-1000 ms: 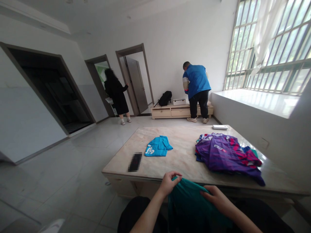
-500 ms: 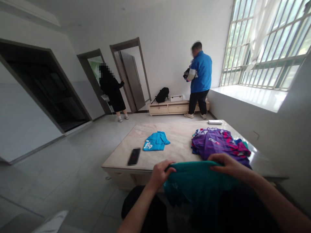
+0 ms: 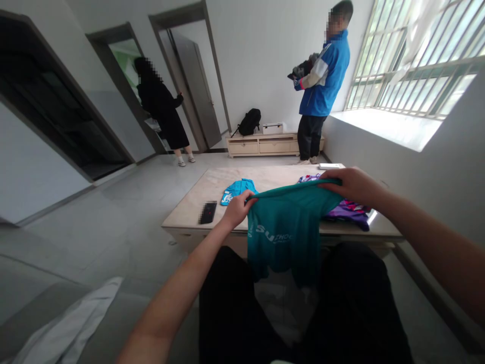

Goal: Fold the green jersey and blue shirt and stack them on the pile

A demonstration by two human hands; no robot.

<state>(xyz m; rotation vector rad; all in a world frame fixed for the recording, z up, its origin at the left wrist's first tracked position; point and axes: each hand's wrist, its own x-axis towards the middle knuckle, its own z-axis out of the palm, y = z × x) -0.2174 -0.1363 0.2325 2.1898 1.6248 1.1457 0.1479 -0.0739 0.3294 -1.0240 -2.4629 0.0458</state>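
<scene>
Plainly, the left hand [image 3: 238, 210] and right hand [image 3: 350, 184] grip a teal shirt [image 3: 284, 235] — hanging lengthwise down.

My remote view shows a sparsely furnished residential room, white tile floor [image 3: 94, 242], barred window [image 3: 413, 65] upper right, low cream cabinet [image 3: 261, 146] along the far wall, open doorway [image 3: 185, 86] upper left

Left arm [image 3: 178, 283] and right arm [image 3: 428, 220] reach way out front, left hand [image 3: 238, 209] and right hand [image 3: 350, 186] both pinched shut, pretty far apart.
</scene>
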